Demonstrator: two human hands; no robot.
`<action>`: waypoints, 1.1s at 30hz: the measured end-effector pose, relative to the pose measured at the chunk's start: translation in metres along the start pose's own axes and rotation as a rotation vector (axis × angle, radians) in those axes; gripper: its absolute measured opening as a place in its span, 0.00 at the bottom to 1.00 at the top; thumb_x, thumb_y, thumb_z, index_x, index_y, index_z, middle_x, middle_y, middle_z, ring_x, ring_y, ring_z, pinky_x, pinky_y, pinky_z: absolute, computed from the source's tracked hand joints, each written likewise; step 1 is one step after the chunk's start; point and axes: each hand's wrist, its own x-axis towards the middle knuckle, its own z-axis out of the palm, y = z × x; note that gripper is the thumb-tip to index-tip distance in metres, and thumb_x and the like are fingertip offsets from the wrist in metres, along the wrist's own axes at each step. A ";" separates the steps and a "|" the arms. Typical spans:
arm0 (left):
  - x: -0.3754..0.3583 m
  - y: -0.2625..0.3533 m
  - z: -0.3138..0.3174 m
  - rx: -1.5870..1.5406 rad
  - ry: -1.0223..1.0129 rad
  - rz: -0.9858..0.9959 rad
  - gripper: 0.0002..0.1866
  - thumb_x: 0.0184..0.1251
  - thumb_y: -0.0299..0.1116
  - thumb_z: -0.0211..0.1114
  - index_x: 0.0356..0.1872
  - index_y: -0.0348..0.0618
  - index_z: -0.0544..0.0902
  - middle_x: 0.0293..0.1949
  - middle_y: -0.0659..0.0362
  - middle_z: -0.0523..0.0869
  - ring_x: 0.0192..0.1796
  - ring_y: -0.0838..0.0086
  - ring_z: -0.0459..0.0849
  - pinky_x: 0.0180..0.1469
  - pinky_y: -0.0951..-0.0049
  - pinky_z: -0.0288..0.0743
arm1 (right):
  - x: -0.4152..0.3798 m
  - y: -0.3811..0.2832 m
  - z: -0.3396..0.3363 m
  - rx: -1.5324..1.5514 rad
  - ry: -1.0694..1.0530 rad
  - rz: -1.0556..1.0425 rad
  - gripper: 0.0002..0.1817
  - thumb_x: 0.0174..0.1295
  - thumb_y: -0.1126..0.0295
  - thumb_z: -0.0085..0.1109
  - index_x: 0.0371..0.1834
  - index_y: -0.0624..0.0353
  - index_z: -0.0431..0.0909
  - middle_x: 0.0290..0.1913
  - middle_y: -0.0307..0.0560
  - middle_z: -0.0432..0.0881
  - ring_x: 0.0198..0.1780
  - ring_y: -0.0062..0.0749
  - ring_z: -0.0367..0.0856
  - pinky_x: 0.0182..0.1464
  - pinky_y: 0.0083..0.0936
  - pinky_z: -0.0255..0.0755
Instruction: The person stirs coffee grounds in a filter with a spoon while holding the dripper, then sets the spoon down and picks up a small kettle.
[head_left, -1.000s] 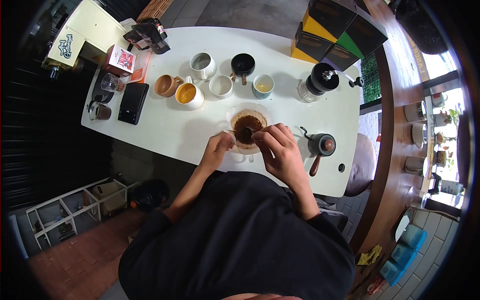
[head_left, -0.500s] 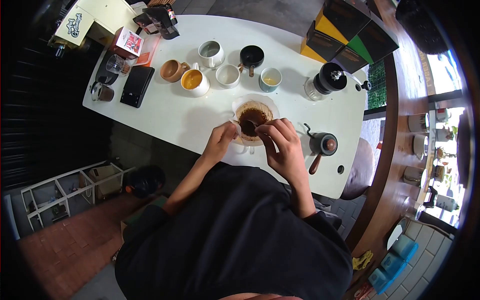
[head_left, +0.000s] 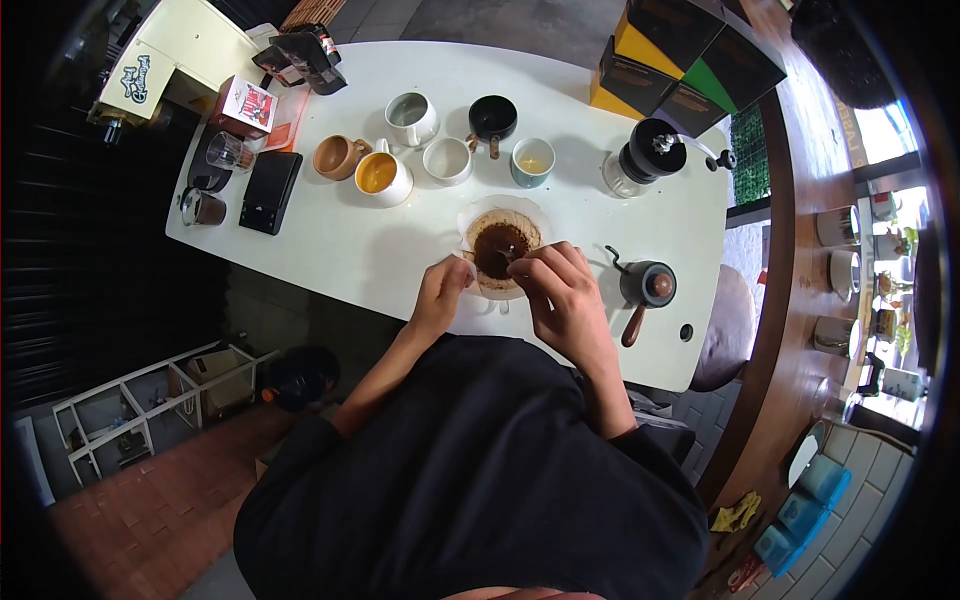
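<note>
A paper filter (head_left: pixel 537 215) with wet brown coffee grounds (head_left: pixel 497 246) stands at the middle of the white table, its rim spread wide. At its left edge my left hand (head_left: pixel 441 290) is closed, pinching the filter's rim. My right hand (head_left: pixel 562 297) is closed over the right side of the filter, its fingertips together on a small spoon (head_left: pixel 510 253) whose metal part shows in the grounds. Part of a glass handle (head_left: pixel 504 308) sticks out below the filter. A dark kettle (head_left: pixel 650 284) with a wooden handle stands to the right of my right hand.
Several cups stand behind the filter, among them a brown one (head_left: pixel 339 158) and a pale green one (head_left: pixel 533 162). A hand grinder (head_left: pixel 653 150) is at the back right, by black boxes (head_left: pixel 660 70). A black scale (head_left: pixel 270 193) and a glass (head_left: pixel 203 207) lie left.
The view has shifted slightly. My right fingertips have moved a little within the filter, and more of the metal spoon shows. My left hand remains at the rim.
</note>
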 end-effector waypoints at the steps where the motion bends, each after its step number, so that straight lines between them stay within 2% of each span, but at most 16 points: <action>1: 0.000 -0.001 0.002 -0.005 0.006 0.023 0.23 0.84 0.46 0.46 0.31 0.39 0.73 0.27 0.65 0.72 0.31 0.82 0.67 0.36 0.78 0.64 | 0.000 -0.001 0.001 0.019 0.014 0.002 0.14 0.51 0.84 0.61 0.40 0.57 0.79 0.38 0.41 0.80 0.44 0.42 0.77 0.49 0.37 0.70; 2: 0.000 -0.001 0.004 -0.012 0.012 0.049 0.23 0.84 0.47 0.45 0.30 0.42 0.72 0.26 0.67 0.70 0.30 0.83 0.66 0.34 0.78 0.63 | 0.000 0.000 0.002 0.016 0.014 0.007 0.14 0.51 0.84 0.61 0.40 0.57 0.79 0.38 0.41 0.80 0.44 0.42 0.77 0.49 0.37 0.70; 6: -0.004 -0.020 0.006 -0.110 0.025 0.097 0.21 0.85 0.45 0.44 0.31 0.42 0.70 0.26 0.67 0.70 0.29 0.84 0.65 0.32 0.79 0.61 | 0.002 -0.001 0.004 -0.051 0.002 0.010 0.15 0.49 0.84 0.60 0.40 0.57 0.79 0.38 0.41 0.79 0.45 0.42 0.76 0.49 0.37 0.70; 8: -0.006 -0.021 0.007 -0.056 0.067 0.105 0.20 0.85 0.44 0.43 0.34 0.41 0.73 0.26 0.68 0.71 0.29 0.85 0.65 0.31 0.79 0.60 | 0.003 -0.002 0.004 -0.044 -0.017 0.026 0.15 0.48 0.84 0.60 0.40 0.57 0.79 0.38 0.40 0.79 0.45 0.42 0.76 0.50 0.37 0.70; 11: -0.004 -0.017 0.011 -0.150 0.081 0.076 0.20 0.84 0.44 0.43 0.39 0.40 0.76 0.27 0.68 0.72 0.29 0.85 0.65 0.32 0.79 0.60 | 0.004 -0.003 0.006 -0.033 0.061 0.023 0.11 0.53 0.84 0.62 0.38 0.58 0.79 0.37 0.41 0.81 0.44 0.41 0.77 0.48 0.36 0.69; 14: -0.002 -0.008 0.011 -0.151 0.041 0.079 0.20 0.84 0.44 0.42 0.44 0.39 0.78 0.27 0.68 0.74 0.29 0.85 0.66 0.32 0.80 0.61 | 0.006 -0.003 0.006 -0.099 0.036 0.015 0.11 0.53 0.83 0.62 0.37 0.58 0.79 0.36 0.41 0.80 0.43 0.41 0.76 0.48 0.36 0.68; 18: -0.002 -0.029 0.005 -0.111 0.033 0.100 0.20 0.83 0.43 0.42 0.46 0.39 0.78 0.28 0.68 0.75 0.30 0.84 0.66 0.34 0.80 0.62 | 0.007 -0.003 0.005 -0.079 0.038 0.033 0.10 0.53 0.82 0.62 0.37 0.57 0.79 0.35 0.42 0.80 0.43 0.41 0.76 0.49 0.35 0.68; 20: -0.002 -0.021 0.005 -0.170 -0.008 0.186 0.24 0.82 0.46 0.44 0.53 0.32 0.77 0.38 0.61 0.82 0.35 0.83 0.74 0.40 0.80 0.71 | 0.007 -0.003 0.005 -0.104 0.055 0.034 0.10 0.53 0.82 0.62 0.37 0.57 0.79 0.35 0.42 0.80 0.43 0.41 0.76 0.50 0.36 0.67; 24: 0.000 -0.017 0.001 -0.089 -0.068 0.140 0.27 0.81 0.50 0.43 0.52 0.31 0.78 0.36 0.62 0.82 0.35 0.84 0.74 0.38 0.81 0.69 | 0.007 -0.007 0.003 -0.063 0.051 0.039 0.09 0.54 0.82 0.62 0.37 0.57 0.79 0.34 0.42 0.79 0.44 0.41 0.76 0.51 0.36 0.67; 30: 0.001 -0.019 0.003 -0.060 -0.039 0.122 0.29 0.80 0.53 0.45 0.49 0.30 0.79 0.35 0.62 0.82 0.34 0.84 0.73 0.36 0.80 0.68 | 0.006 -0.004 0.005 -0.087 0.038 0.025 0.09 0.55 0.81 0.63 0.37 0.57 0.79 0.34 0.42 0.79 0.44 0.42 0.76 0.53 0.36 0.66; 33: 0.002 -0.019 0.011 -0.100 0.050 0.187 0.32 0.79 0.57 0.47 0.49 0.30 0.79 0.35 0.61 0.83 0.35 0.83 0.75 0.38 0.78 0.69 | 0.005 -0.001 0.006 -0.071 0.043 0.033 0.08 0.55 0.80 0.63 0.37 0.57 0.79 0.34 0.41 0.79 0.44 0.41 0.76 0.54 0.36 0.65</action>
